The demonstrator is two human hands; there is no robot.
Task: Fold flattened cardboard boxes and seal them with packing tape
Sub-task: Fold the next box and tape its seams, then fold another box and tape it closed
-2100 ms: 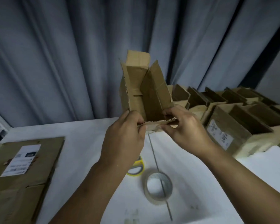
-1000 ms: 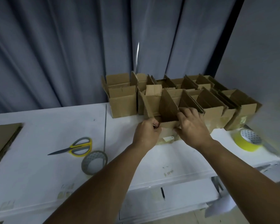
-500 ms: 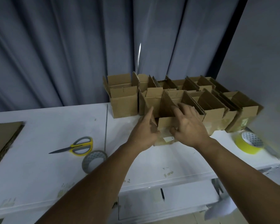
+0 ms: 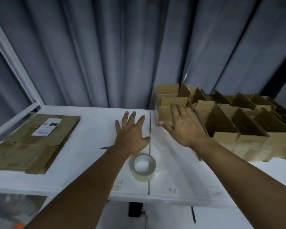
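Note:
Both my hands hover empty over the white table (image 4: 92, 129). My left hand (image 4: 130, 134) has spread fingers above the table's middle. My right hand (image 4: 183, 128) is open too, just in front of the leftmost folded box. Several folded cardboard boxes (image 4: 224, 119) with raised flaps stand in rows at the back right. A stack of flattened boxes (image 4: 31, 144) with a white label lies at the left. A roll of clear packing tape (image 4: 144, 167) lies flat near the front, below my left hand.
The tip of the scissors (image 4: 106, 147) shows from under my left forearm. Grey curtains (image 4: 106, 55) hang behind the table. A seam (image 4: 149, 162) runs front to back through the tabletop. The table's front edge lies close to me.
My hands have let go of the folded box among the rows at the right and drawn back empty. My view has swung left, bringing the flattened stack into sight.

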